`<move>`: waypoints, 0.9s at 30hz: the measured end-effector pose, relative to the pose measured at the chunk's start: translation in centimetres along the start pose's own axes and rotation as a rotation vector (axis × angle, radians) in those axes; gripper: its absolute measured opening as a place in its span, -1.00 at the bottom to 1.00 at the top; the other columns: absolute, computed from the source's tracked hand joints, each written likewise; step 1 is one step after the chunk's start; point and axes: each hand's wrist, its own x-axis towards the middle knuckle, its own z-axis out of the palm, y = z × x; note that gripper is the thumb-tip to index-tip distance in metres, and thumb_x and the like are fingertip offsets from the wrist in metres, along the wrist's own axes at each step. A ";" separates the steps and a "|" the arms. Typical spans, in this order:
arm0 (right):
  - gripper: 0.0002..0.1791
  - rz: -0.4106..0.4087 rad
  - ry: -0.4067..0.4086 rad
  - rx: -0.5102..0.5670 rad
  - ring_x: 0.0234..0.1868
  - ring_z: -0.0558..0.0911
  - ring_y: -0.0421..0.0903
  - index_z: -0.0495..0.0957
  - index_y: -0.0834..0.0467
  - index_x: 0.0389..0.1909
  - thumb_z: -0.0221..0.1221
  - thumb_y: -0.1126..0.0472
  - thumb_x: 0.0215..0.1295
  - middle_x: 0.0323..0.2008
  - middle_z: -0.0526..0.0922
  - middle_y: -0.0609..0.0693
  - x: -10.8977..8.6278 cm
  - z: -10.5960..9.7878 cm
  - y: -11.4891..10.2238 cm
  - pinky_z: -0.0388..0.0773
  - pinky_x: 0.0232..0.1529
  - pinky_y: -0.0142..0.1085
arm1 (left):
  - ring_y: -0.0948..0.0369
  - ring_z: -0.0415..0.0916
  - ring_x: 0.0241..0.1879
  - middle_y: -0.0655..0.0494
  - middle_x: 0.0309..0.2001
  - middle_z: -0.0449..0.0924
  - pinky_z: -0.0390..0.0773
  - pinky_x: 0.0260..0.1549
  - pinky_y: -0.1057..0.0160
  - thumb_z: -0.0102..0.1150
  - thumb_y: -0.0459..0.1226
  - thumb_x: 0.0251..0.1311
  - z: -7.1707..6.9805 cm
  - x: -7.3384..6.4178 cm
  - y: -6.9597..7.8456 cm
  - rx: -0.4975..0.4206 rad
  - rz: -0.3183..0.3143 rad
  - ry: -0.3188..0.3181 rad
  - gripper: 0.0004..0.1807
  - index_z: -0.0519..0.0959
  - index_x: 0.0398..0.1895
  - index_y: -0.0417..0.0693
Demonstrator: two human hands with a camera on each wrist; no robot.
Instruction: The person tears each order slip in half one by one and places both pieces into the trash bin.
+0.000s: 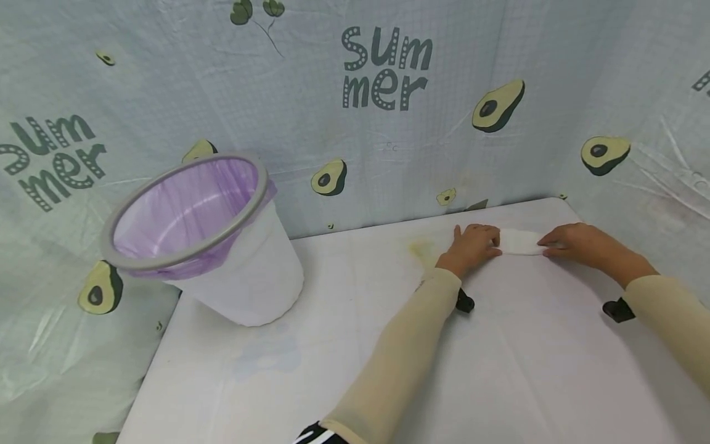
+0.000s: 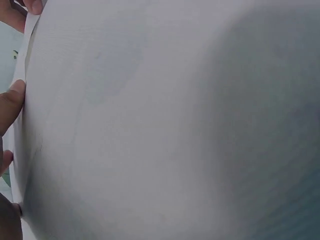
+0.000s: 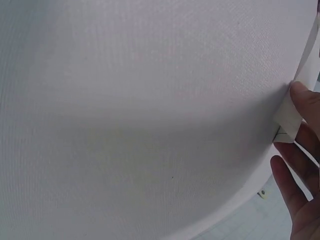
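Observation:
A small white folded strip [image 1: 519,242], paper or thin cloth by its look, lies near the far right corner of the white-covered table. At its left end the left hand [image 1: 470,246] holds it between thumb and fingers. The right hand [image 1: 590,245] pinches the opposite end. Seen from the right wrist, the thumb of the right hand [image 3: 306,112] lies on top of the strip's folded end [image 3: 288,117], with fingers beneath. In the left wrist view, the left hand [image 2: 10,107] shows only partly at the frame's edge, its thumb against the strip [image 2: 31,35].
A white bin [image 1: 257,271] with a grey rim and purple liner stands on the left of the table [image 1: 344,345]. Curtains printed with avocados [image 1: 399,154] hang behind and at the sides. A pale yellow stain [image 1: 423,251] marks the cover left of the left hand.

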 end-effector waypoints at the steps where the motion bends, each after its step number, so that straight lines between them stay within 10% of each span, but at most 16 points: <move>1: -0.68 -0.009 0.002 0.003 0.05 0.63 0.33 0.69 0.34 -0.01 0.36 0.24 0.28 -0.04 0.70 0.33 0.0 0.0 -0.1 0.54 0.07 0.21 | 0.34 0.13 0.47 0.52 0.39 0.38 -0.03 0.50 -0.11 0.11 0.10 0.42 0.0 0.0 0.0 -0.005 -0.002 -0.009 -0.72 0.54 0.13 0.40; 11: -0.77 -0.112 0.042 -0.044 -0.08 0.72 0.17 0.75 0.27 -0.13 0.39 0.23 0.26 -0.17 0.77 0.18 0.5 -0.1 0.0 0.62 -0.03 0.12 | 0.35 0.07 0.51 0.36 0.45 0.33 -0.06 0.47 0.40 0.01 0.11 0.49 -0.2 0.4 -0.2 0.154 0.155 -0.066 -0.49 0.44 0.43 0.29; 18: -0.82 -0.188 0.043 -0.022 -0.10 0.73 0.13 0.76 0.21 -0.17 0.42 0.26 0.22 -0.18 0.78 0.11 0.9 -0.3 -0.4 0.64 -0.04 0.08 | 0.45 -0.10 0.55 0.40 0.53 0.21 -0.05 0.38 0.59 0.20 -0.04 0.40 -0.9 0.6 0.1 -0.049 0.240 -0.088 -0.38 0.37 0.50 0.20; 27: -0.69 -0.171 0.011 0.043 0.10 0.62 0.27 0.74 0.13 -0.11 0.46 0.07 0.19 -0.01 0.72 0.18 0.6 -0.1 -1.9 0.50 0.13 0.21 | 0.54 0.41 0.27 0.42 0.27 0.56 0.20 0.20 0.67 0.08 -0.09 0.50 -0.7 0.7 0.1 -0.121 0.222 -0.088 -0.64 0.61 0.29 0.26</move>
